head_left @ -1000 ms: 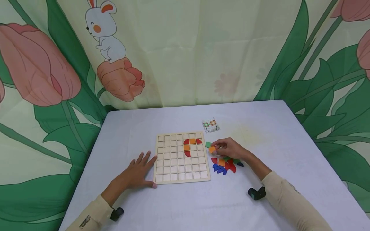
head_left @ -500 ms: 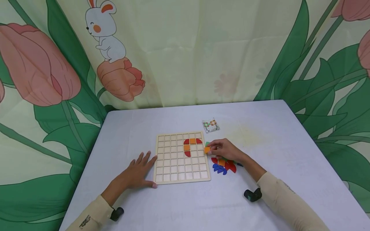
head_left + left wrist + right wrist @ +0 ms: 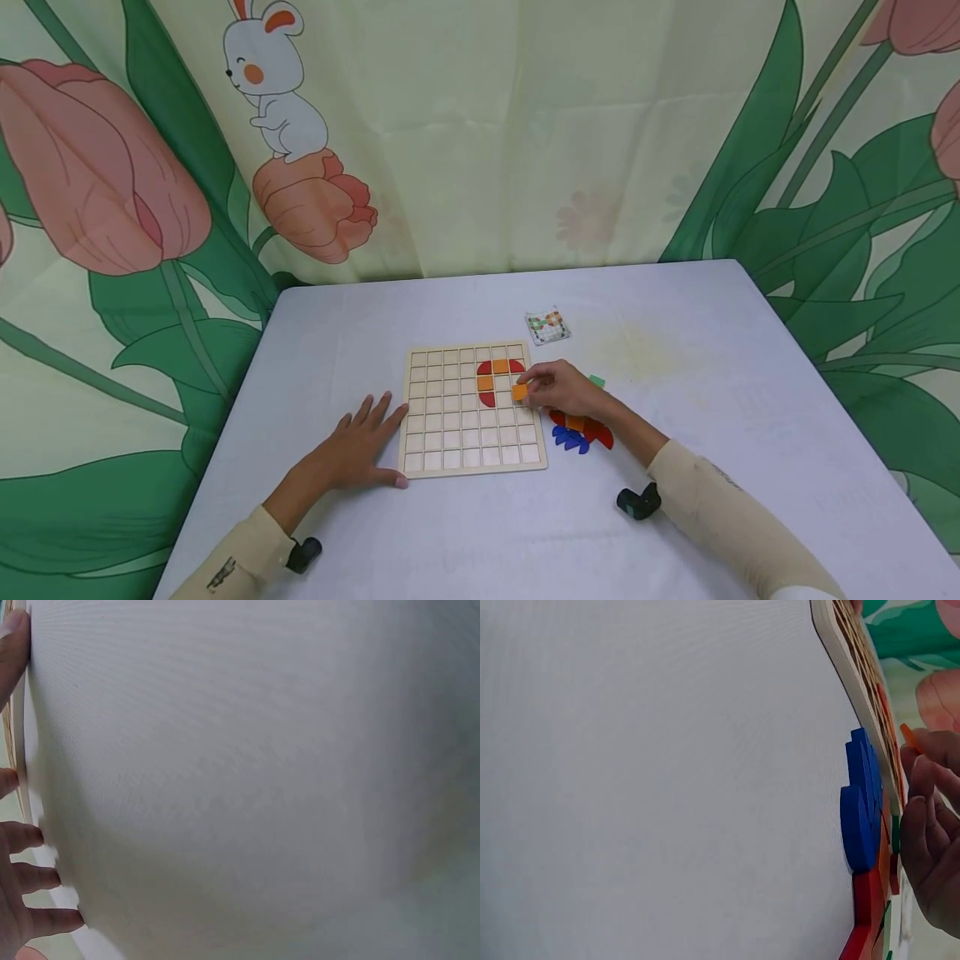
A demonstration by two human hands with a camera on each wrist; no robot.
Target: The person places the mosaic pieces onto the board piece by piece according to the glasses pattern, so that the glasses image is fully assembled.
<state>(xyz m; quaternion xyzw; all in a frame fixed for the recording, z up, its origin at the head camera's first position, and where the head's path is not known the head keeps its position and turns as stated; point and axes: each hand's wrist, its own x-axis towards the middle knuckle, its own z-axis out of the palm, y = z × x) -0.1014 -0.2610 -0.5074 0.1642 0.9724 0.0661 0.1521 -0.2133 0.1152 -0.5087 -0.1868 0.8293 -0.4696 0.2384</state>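
Observation:
A wooden grid board lies on the white table, with red quarter-round tiles and orange square tiles set in its upper right cells. Over the board's right side, my right hand pinches an orange square tile between thumb and fingers; the right wrist view shows this orange tile edge-on at the fingertips. My left hand is spread flat on the table, its thumb and index finger touching the board's left edge. The left wrist view catches only its fingers and thumb beside that edge.
Right of the board lies a loose pile of tiles: blue pieces, red pieces and an orange one, partly under my right forearm. A green tile shows behind the hand. A small pattern card lies beyond the board.
My right hand has moved left with the orange tile, from beside the board to over its right cells. The left hand has stayed in place.

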